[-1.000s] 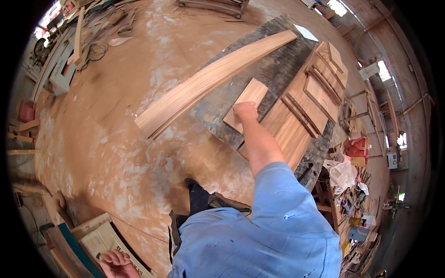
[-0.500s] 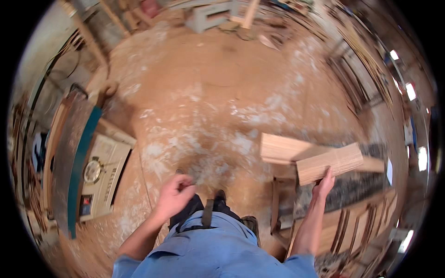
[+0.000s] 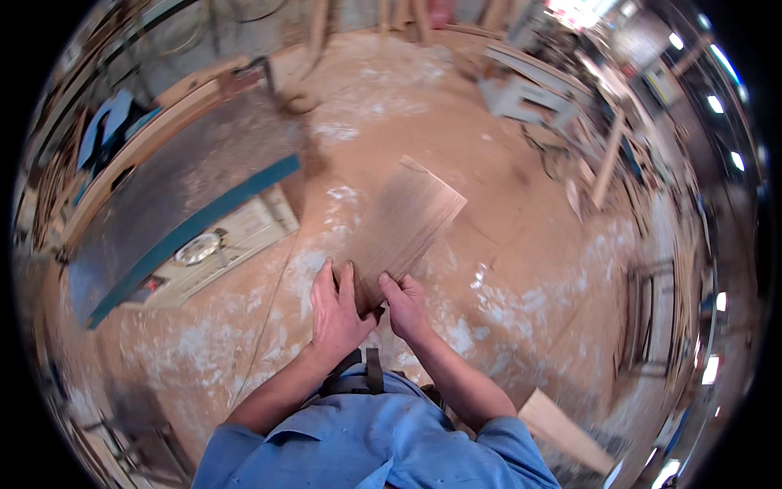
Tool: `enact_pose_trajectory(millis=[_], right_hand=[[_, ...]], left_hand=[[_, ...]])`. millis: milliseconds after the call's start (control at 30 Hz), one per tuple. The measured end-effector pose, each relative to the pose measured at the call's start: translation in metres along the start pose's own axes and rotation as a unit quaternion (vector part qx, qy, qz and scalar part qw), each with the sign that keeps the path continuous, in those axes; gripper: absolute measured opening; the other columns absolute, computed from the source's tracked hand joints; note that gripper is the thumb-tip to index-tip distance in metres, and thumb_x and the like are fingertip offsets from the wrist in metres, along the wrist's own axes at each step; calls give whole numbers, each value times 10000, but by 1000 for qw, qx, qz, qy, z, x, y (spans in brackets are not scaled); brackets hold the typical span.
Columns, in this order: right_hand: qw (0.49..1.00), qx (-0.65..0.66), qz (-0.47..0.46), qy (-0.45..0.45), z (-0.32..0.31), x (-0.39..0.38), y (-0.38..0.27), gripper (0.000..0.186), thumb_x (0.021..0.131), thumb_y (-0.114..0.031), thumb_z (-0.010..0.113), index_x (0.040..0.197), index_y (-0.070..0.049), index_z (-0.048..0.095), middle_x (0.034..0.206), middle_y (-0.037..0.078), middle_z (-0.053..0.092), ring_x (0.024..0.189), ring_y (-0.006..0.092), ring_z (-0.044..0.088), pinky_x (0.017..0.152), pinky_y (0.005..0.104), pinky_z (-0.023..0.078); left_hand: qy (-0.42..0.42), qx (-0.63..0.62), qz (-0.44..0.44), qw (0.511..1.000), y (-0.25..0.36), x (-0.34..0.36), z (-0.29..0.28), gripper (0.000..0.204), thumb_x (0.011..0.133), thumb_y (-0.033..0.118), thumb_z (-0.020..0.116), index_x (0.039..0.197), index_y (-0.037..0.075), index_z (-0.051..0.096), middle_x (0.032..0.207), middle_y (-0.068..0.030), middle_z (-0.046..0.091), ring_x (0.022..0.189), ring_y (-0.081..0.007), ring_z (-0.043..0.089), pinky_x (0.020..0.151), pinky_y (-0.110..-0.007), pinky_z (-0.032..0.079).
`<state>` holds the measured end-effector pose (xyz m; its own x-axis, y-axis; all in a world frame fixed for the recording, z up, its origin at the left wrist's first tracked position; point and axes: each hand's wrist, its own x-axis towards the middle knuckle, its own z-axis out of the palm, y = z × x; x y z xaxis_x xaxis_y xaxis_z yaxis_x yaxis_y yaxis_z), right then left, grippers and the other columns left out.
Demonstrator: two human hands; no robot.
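Note:
I hold a short, flat wooden board (image 3: 407,216) in front of my body, angled away from me, with both hands at its near end. My left hand (image 3: 342,306) grips the lower left part, fingers laid along it. My right hand (image 3: 405,306) grips the lower right corner with the thumb on top. To the left stands a machine with a dark metal top (image 3: 220,138), a teal edge strip (image 3: 195,224) and a cream front panel (image 3: 248,228) with a round dial. At the lower right lies a long wooden plank (image 3: 562,432), partly hidden by my arm.
Dusty concrete floor (image 3: 513,253) surrounds me. A grey box-like object (image 3: 533,106) and leaning timber (image 3: 607,159) are at the back right. A dark metal frame (image 3: 648,314) stands at the right. Boards and tools (image 3: 94,155) pile along the left edge.
The short board left the bench in my right hand; now my left hand grips it too. My view has swung left, putting the teal-edged machine higher and the bench mostly out of sight.

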<state>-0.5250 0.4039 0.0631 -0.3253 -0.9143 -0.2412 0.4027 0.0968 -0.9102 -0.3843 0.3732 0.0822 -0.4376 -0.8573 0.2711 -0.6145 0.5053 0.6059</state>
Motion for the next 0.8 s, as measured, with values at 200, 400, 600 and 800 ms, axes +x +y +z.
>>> enact_pose_trajectory(millis=[200, 400, 600, 800], right_hand=[[981, 25, 136, -137, 139, 104, -1, 262, 1004, -191, 571, 1123, 23, 664, 1028, 50, 692, 931, 112, 624, 834, 273, 505], [916, -178, 147, -329, 223, 209, 33, 408, 1018, -248, 545, 1285, 60, 555, 1065, 85, 674, 873, 119, 644, 753, 270, 534], [847, -289, 124, -429, 260, 299, 39, 405, 1034, -194, 521, 1348, 61, 500, 1091, 108, 700, 822, 111, 642, 700, 244, 535], [808, -310, 114, -488, 283, 382, 24, 357, 1007, -190, 563, 1267, 55, 575, 1035, 96, 717, 831, 111, 658, 726, 254, 533]], left_hand=[[86, 68, -128, 986, -106, 50, -71, 960, 608, 251, 848, 1418, -5, 401, 1391, -339, 313, 1274, -515, 335, 1059, -578, 332], [206, 101, -307, 924, -180, 82, -109, 904, 585, 233, 804, 1391, 28, 450, 1301, -314, 420, 1169, -470, 417, 1002, -546, 368], [299, 225, -434, 820, -300, 92, -130, 849, 622, 282, 806, 1386, 98, 484, 1341, -276, 435, 1207, -443, 423, 1037, -533, 370], [190, 220, -567, 771, -374, 129, -168, 692, 730, 351, 733, 1350, 121, 530, 1363, -227, 449, 1203, -434, 439, 1020, -521, 396]])
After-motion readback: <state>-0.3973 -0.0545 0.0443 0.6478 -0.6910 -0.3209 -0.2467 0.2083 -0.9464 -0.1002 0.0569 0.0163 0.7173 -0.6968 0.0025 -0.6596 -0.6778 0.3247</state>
